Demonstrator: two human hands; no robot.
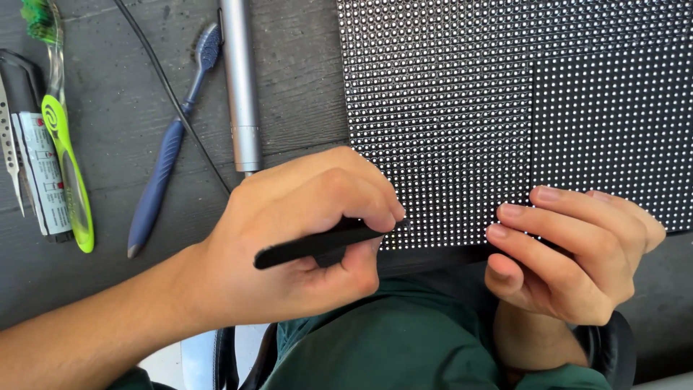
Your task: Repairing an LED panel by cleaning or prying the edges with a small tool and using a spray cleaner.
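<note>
Hands meet at the near edge of a black dotted panel (462, 108) on the dark table (108, 144): the left hand (303, 238), forearm running in from the lower left, is curled tight around a slim black tool (317, 244) whose tip lies at the panel's bottom edge, while the right hand (570, 253), wrist bent up from below, rests its half-bent fingers (523, 217) on that edge, gripping nothing I can make out. Farther off lie a blue toothbrush (170, 141), a grey metal cylinder (240, 83), a green-handled brush (65, 144) and tweezers (10, 152).
</note>
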